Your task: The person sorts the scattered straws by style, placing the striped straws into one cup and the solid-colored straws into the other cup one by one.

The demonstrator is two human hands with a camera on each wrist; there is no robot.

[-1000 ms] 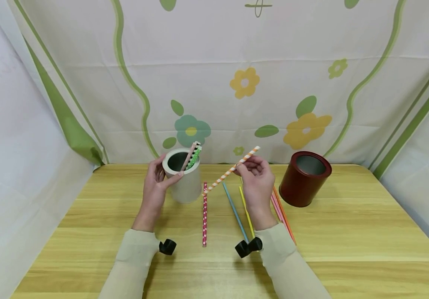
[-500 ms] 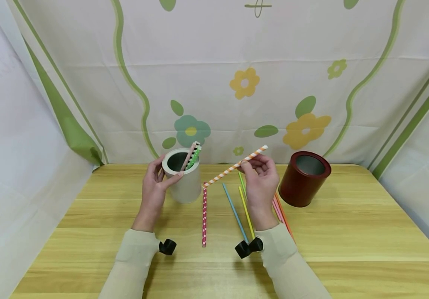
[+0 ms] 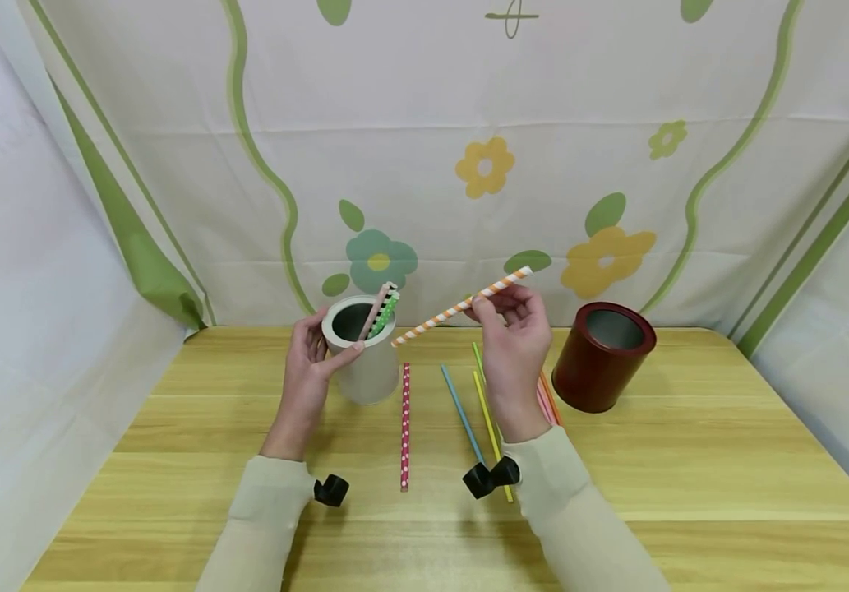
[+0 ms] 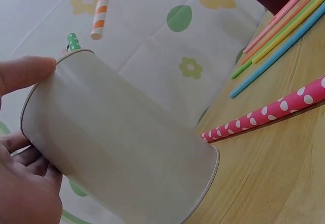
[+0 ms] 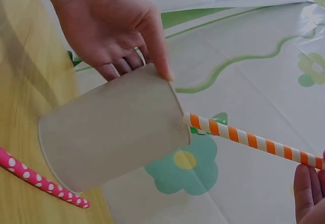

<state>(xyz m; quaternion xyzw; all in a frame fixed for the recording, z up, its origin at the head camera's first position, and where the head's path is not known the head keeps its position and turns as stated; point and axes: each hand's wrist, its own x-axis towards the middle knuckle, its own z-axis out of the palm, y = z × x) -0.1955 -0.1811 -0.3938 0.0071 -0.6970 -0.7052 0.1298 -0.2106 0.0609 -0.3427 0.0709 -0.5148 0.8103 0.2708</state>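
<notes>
My left hand (image 3: 307,374) grips the white can (image 3: 368,374) near its rim, thumb on the front and fingers round the far side. Inside the can lean a pink straw (image 3: 372,312), a green dotted straw (image 3: 385,314) and a black-striped one partly hidden between them. An orange-and-white striped straw (image 3: 442,316) is pinched between the thumb and fingers of my right hand (image 3: 514,349). It slants in the air, its lower end close by the can's right rim. Flat on the table, just right of the can's base, lies a pink dotted straw (image 3: 405,427).
A dark red can (image 3: 602,362) stands open-topped at the right. Beneath and around my right forearm lie a blue straw (image 3: 461,411), a yellow straw (image 3: 491,427), a green straw (image 3: 477,355) and pink and orange ones. A flowered cloth (image 3: 409,164) hangs behind the table (image 3: 173,493).
The orange-striped straw has risen with my right hand, its lower end going from over the dotted straw up to the white can's rim. My left hand has kept its hold.
</notes>
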